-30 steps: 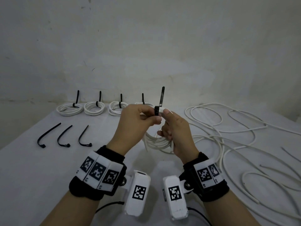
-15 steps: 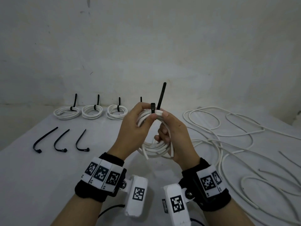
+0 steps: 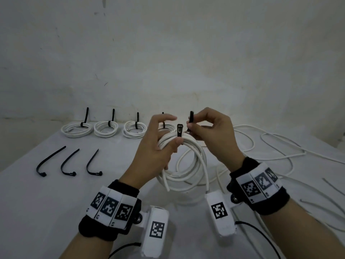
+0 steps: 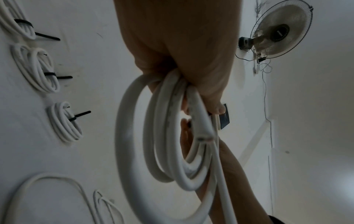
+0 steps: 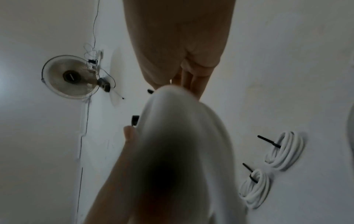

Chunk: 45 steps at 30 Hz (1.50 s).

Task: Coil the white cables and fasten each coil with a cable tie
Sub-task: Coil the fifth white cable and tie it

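Note:
My left hand (image 3: 166, 139) grips the top of a white cable coil (image 3: 188, 165), which hangs above the table. Its thumb presses the black cable tie's head (image 3: 179, 129) upright against the bundle. My right hand (image 3: 192, 126) pinches the tie's tail (image 3: 191, 117), which stands just to the right of the head and apart from it. In the left wrist view the coil (image 4: 168, 144) hangs from my curled fingers and the tie head (image 4: 224, 116) shows beside the thumb. The right wrist view is mostly filled by the blurred coil (image 5: 182, 151), with the tie head (image 5: 135, 120) beside it.
Several tied coils (image 3: 106, 128) lie in a row at the back left, one partly hidden by my left hand. Three loose black ties (image 3: 69, 163) lie on the left of the white table (image 3: 46, 202). Loose white cables (image 3: 270, 146) sprawl over the right side.
My right hand let go of the coil and took hold of the tie's tail, drawing it to the right of the head. The coil now hangs from my left hand alone.

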Available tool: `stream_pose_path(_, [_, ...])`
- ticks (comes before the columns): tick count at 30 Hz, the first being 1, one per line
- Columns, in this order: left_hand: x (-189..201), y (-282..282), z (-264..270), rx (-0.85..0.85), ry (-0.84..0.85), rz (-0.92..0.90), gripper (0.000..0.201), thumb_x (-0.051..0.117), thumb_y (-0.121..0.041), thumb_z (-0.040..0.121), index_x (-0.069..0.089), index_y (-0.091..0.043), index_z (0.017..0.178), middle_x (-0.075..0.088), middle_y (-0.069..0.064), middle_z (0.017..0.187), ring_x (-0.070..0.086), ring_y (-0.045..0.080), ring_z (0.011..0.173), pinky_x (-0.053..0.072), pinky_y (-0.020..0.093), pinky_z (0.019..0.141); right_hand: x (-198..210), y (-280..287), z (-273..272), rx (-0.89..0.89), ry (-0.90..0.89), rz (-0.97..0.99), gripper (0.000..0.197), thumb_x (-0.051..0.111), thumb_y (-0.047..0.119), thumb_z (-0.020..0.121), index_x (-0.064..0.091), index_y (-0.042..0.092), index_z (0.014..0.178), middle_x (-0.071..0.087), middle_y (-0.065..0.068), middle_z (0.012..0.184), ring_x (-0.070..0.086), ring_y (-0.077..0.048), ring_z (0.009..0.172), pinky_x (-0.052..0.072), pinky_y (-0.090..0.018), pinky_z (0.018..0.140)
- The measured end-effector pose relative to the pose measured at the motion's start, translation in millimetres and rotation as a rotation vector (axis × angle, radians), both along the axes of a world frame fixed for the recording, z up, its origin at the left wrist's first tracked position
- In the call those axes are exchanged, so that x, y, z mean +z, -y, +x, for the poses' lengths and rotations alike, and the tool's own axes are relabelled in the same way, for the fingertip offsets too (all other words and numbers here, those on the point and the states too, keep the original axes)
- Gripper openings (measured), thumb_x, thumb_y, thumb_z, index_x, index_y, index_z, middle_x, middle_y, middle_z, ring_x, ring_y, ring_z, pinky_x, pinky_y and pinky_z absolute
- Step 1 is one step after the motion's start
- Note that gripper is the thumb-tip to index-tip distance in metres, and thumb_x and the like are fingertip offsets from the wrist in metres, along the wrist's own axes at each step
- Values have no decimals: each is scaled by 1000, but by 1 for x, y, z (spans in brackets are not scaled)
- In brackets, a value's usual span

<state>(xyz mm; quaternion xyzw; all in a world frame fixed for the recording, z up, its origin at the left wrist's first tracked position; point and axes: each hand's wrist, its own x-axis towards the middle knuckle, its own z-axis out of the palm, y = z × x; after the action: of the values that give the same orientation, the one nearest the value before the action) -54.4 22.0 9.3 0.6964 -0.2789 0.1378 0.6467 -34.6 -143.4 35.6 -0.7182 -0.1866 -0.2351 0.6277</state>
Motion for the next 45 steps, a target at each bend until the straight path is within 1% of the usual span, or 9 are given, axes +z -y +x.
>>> stream_pose_path(6, [3,0,-4,5,2,-16,23,61,-32,82,52,-36,103,58,-6,60,45,5,41,40,23,38,0,8,-3,7,28,-239,5,73,-1,78,70,3,77,72,-11,73,71,-23,62,57,-30,60])
stream_pose_path(12, [4,1,-8,12,-20,-6,20,61,-29,83,53,-34,101,59,-8,58,45,4,40,40,22,37,5,8,-8,39,48,-277,14,73,-2,78,70,11,75,72,-11,76,71,-22,62,54,-22,58])
stream_pose_path(16, [6,2,-10,22,-5,-4,20,62,-18,87,55,-31,102,60,-11,57,46,2,40,39,20,37,5,9,-10,95,19,-232,18,72,-5,77,69,13,74,72,-1,69,71,-19,60,53,-20,57])
stream_pose_path(21, [4,4,-11,28,-10,19,20,61,-16,88,58,-26,104,59,-12,54,45,2,39,38,19,38,1,9,-9,118,29,-232,20,69,-8,78,70,12,76,72,-9,71,71,-26,64,58,-32,63])
stream_pose_path(26, [1,5,-9,57,-4,36,16,62,-14,87,57,-20,102,58,-19,54,50,-3,41,38,10,42,-1,8,-8,96,59,-299,10,67,-5,82,73,-2,89,73,-16,80,72,-25,69,59,-41,70])
stream_pose_path(30, [2,4,-9,81,-3,12,18,65,-17,86,57,-21,102,63,-11,59,51,-2,41,39,15,40,9,6,-13,58,107,-319,10,68,4,84,66,7,94,71,-8,84,71,-16,75,58,-31,70])
stream_pose_path(34, [3,5,-9,87,-15,28,17,65,-17,86,57,-23,100,63,-11,59,53,-1,42,39,13,41,21,-1,-14,8,280,-514,8,74,9,79,67,11,79,67,-1,78,65,-11,73,49,-13,64])
stream_pose_path(41, [-2,4,-6,40,-92,42,15,63,-19,88,56,-25,100,55,-8,53,39,14,38,38,24,37,41,-2,-3,-187,311,-486,14,72,9,81,63,14,72,62,7,65,63,-11,61,53,-22,61])
stream_pose_path(45, [-3,1,-2,40,-139,34,14,63,-18,88,56,-21,100,53,-11,50,38,14,36,38,24,37,45,-3,-1,-94,193,-450,16,68,8,84,60,15,73,62,4,67,63,-9,60,54,-21,54])
